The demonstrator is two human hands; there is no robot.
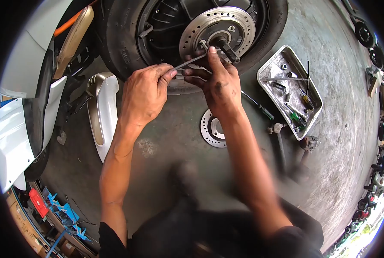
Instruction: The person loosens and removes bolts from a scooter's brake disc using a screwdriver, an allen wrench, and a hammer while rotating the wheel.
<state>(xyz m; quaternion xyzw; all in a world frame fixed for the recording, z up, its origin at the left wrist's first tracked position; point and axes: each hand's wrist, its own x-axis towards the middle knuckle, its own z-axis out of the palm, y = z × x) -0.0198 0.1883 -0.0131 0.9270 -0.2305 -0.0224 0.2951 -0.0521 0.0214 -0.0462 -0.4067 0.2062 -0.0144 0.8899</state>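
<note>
Pinching one thin wrench (191,60), left hand (145,91) and right hand (217,81) grip it at the brake disc (217,29).

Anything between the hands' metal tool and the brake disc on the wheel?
Nothing visible. The left hand and right hand both grip the thin metal tool, whose tip already reaches the brake disc beside the axle. The spare disc lies on the floor, clear of it.

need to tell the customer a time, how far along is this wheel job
Done: a disc lies loose on the floor, and another disc sits on the wheel. In hand: both hands, left and right, hold a thin tool at the hub. Left: body panel is off, and tools lie in the tray.
</note>
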